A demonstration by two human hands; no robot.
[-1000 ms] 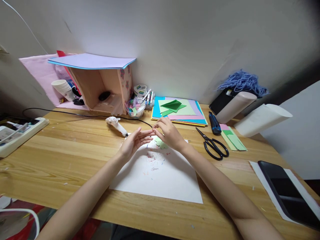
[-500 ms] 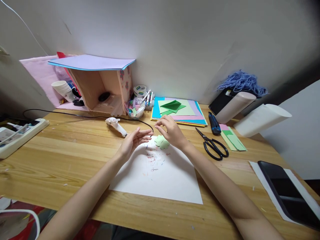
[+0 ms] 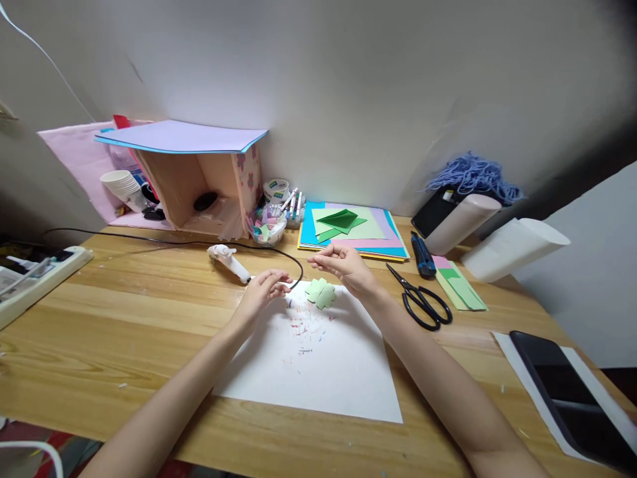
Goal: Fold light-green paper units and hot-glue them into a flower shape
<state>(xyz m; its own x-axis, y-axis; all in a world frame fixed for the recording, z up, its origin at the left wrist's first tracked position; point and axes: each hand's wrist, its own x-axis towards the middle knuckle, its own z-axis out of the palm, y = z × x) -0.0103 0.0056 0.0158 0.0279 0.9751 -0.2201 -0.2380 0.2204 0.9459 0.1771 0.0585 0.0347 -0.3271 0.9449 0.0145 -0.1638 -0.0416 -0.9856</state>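
Observation:
My left hand [image 3: 269, 287] hovers over the far left edge of a white sheet of paper [image 3: 343, 372], its fingers spread loosely and nothing visible in them. Opposite it, my right hand [image 3: 343, 265] is raised with thumb and fingertips drawn together in a pinch; whatever is between them, if anything, is too small to make out. Between and just below the hands, a light green paper cutout [image 3: 321, 293] of overlapping pieces lies on the sheet. Coloured marks streak the paper. A white glue gun [image 3: 229, 262] lies beside my left hand.
Black-handled scissors [image 3: 423, 302], a utility knife [image 3: 423, 255] and paper strips [image 3: 460, 285] lie to the right. Coloured sheets [image 3: 393, 239] are stacked behind. At the back left stands a cardboard box [image 3: 251, 179]. A phone [image 3: 562, 385] and a power strip [image 3: 64, 269] sit near the sides.
The view has tilted up slightly. My left hand has drawn back a little to the left and its fingers have curled more. The green cutout is now more fully uncovered.

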